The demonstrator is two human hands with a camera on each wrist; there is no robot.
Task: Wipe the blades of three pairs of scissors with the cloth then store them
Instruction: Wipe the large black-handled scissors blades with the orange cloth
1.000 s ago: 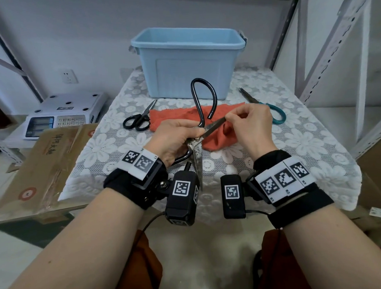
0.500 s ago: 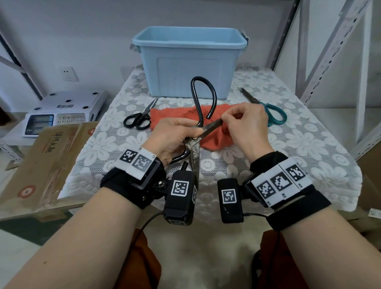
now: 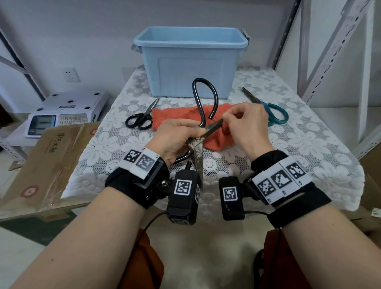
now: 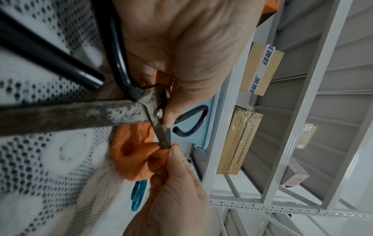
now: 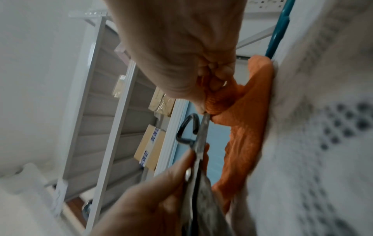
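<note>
Head view: left hand [image 3: 174, 136] wrapped around the pivot and handles of the big rusty scissors [image 3: 196, 152], blades spread wide, one pointing back toward the wrist camera, the other out to the right. Right hand [image 3: 247, 125] pinching the orange cloth [image 3: 177, 114] over that outer blade near its tip. Black scissors [image 3: 141, 119] and teal scissors [image 3: 272, 112] lying on the lace tablecloth [image 3: 304, 157], apart from the blue bin [image 3: 191, 60] behind. Probably first pair, nothing stored yet.

Left wrist view: thin fold of cloth between fingertips [image 4: 171, 153] and blade edge. Sliding the wrong way or squeezing harder could mean a cut through the fabric.

Right wrist view: blurry, but same pinch. Loose cloth trailing on the table could snag. Free blade close to the left forearm, risky if the grip slips.
</note>
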